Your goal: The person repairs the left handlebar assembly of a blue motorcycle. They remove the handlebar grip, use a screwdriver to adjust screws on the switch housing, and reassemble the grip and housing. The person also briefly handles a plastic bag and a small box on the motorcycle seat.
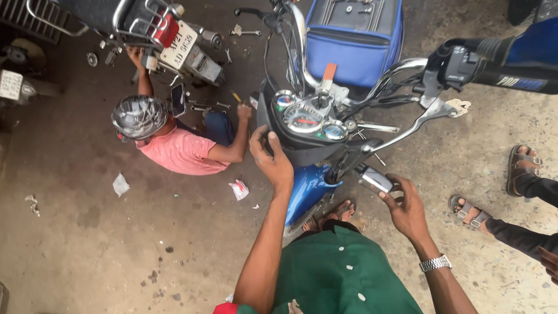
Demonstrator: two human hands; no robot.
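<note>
You face a blue motorcycle point(308, 186) at frame centre, handlebars running toward the upper right. Its black headlight housing point(296, 152) sits beneath three round gauges point(305, 118). A chrome cylindrical part point(375, 179) lies just below the clutch lever point(407, 125).

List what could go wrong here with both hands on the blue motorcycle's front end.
1. The left hand grips only the instrument housing; the motorcycle might lean toward the person crouching beside it.
2. The right hand holds a chrome part under the brake lever; fingers could get pinched.
</note>
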